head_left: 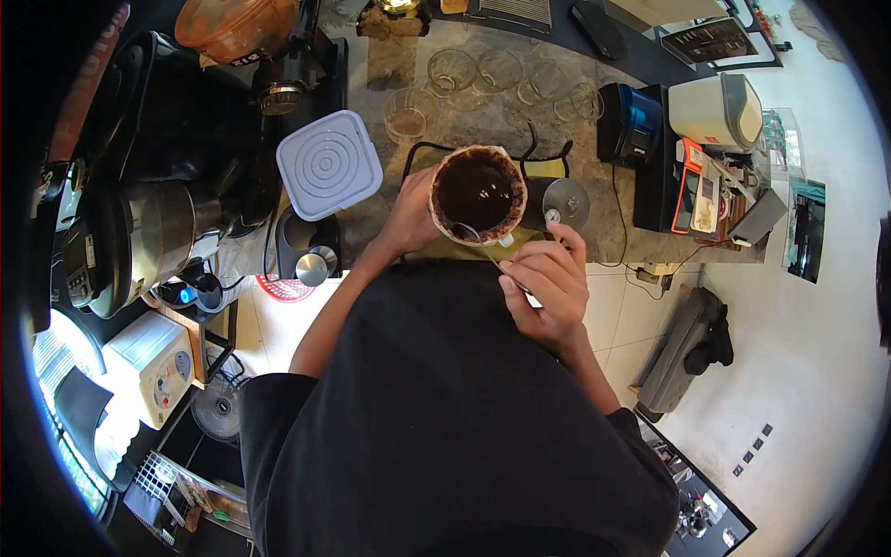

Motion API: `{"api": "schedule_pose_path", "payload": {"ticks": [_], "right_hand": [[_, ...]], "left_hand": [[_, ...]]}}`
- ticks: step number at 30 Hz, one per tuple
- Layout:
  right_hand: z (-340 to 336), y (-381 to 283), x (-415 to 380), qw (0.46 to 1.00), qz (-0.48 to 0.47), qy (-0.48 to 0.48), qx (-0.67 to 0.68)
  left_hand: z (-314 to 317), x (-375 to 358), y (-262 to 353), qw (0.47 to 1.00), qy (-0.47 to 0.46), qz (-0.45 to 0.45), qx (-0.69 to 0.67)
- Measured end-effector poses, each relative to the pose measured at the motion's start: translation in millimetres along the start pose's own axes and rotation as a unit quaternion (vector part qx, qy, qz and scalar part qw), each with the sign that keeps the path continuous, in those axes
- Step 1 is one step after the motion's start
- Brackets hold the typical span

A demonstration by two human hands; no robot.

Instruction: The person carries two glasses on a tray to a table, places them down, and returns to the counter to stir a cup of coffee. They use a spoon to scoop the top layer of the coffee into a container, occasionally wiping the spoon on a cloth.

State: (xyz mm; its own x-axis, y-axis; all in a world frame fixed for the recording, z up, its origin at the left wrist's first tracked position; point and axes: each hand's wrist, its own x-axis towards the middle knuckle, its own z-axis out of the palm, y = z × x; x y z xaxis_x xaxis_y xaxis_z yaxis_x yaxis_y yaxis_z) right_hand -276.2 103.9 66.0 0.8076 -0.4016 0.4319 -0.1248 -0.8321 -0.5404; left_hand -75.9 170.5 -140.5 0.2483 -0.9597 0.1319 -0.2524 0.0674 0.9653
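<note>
A round coffee filter (516, 223) with dark wet coffee (478, 188) inside stands at the counter's front edge, close to my body. Grounds cling to its pale inner rim. My left hand (414, 215) is closed around its left side, with the fingers partly hidden behind it. Pinched in my right hand (548, 288) is a thin spoon (489, 251), its bowl end dipping into the coffee near the front rim. Just beyond the right fingers lies a round grey metal disc (568, 200).
Several clear glasses (452, 71) stand at the back. A lilac square lid (329, 165) lies left, near a metal cup (316, 266). To the right are a blue-black device (631, 123) and a dark cable (620, 218). A coffee machine (148, 241) is far left.
</note>
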Motion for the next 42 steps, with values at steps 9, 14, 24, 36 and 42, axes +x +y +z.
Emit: {"api": "schedule_pose_path", "payload": {"ticks": [9,14,24,36,42], "right_hand": [[-2.5,0.5,0.8,1.000,0.004,-0.002,-0.002],[-5.9,-2.7,3.8,1.000,-0.001,-0.006,-0.006],[-3.6,0.5,7.6,1.000,0.010,-0.004,-0.003],[-1.0,-1.1,8.8,1.000,0.023,-0.003,-0.011],[2.9,1.9,7.8,1.000,0.029,0.002,-0.005]], "left_hand": [[-3.0,1.9,13.8,0.998,0.027,0.040,0.052],[-2.9,-0.5,13.8,0.997,0.038,0.032,0.064],[-0.5,0.0,-6.3,1.000,-0.015,-0.013,0.006],[-6.4,0.6,18.1,0.999,0.001,0.007,0.047],[-2.8,-0.1,4.8,0.999,0.001,0.011,0.053]]}}
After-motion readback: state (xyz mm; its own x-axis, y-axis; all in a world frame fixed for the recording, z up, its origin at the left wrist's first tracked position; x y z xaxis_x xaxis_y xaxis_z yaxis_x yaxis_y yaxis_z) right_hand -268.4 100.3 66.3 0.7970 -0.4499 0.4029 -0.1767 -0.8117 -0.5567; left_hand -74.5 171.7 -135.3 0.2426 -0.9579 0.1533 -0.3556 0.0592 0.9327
